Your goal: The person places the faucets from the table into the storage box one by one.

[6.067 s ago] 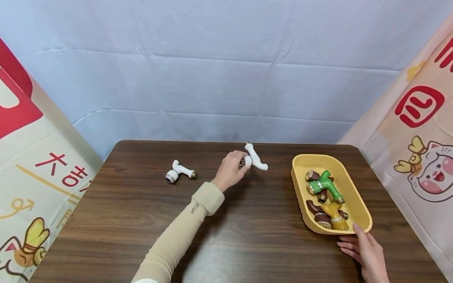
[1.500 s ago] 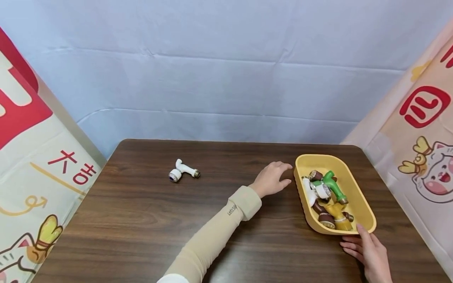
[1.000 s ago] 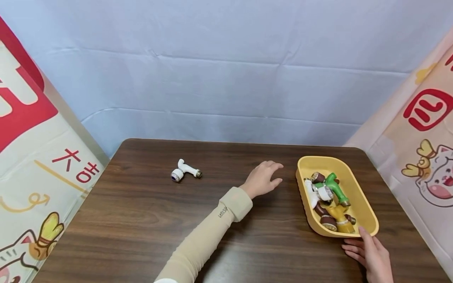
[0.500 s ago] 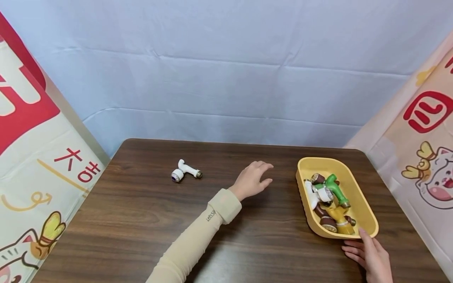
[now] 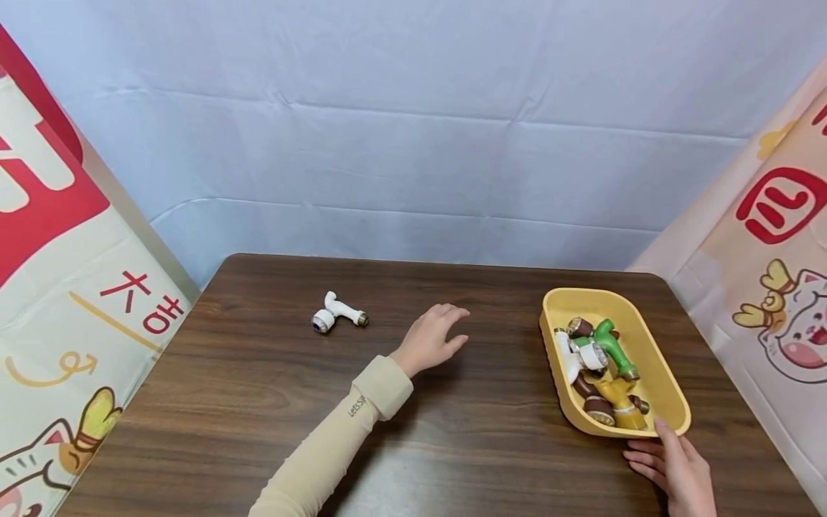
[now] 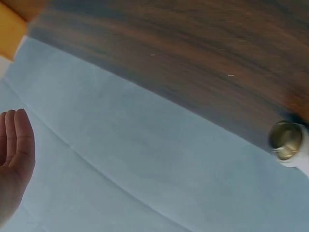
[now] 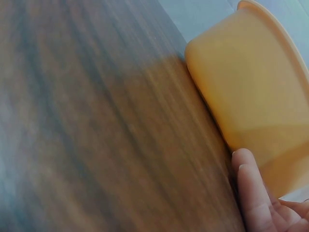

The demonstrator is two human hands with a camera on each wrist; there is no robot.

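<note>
My left hand (image 5: 429, 339), in a cream sleeve, hovers over the middle of the table holding nothing, its fingers loosely bent. To its left lies a white tap (image 5: 339, 310) with a brass threaded end; part of that white tap (image 6: 301, 150) shows at the right of the left wrist view. My right hand (image 5: 677, 467) grips the near corner of a yellow plastic basket (image 5: 665, 380), thumb over the rim and fingers against the outer wall. In the basket lie a white tap (image 5: 568, 359), a green tap (image 5: 614, 348), a yellow tap (image 5: 620, 398) and brown taps (image 5: 599, 409).
The brown wood-grain table (image 5: 452, 445) has rounded far corners. A pale blue cloth (image 5: 413, 143) hangs behind it. Printed banners with cartoon cats stand at the left (image 5: 58, 345) and right (image 5: 788, 301).
A white tap went from the table's middle into the basket, carried by my left hand, which let go of it. That hand has since drawn leftward toward the other white tap. My right hand stays at the basket.
</note>
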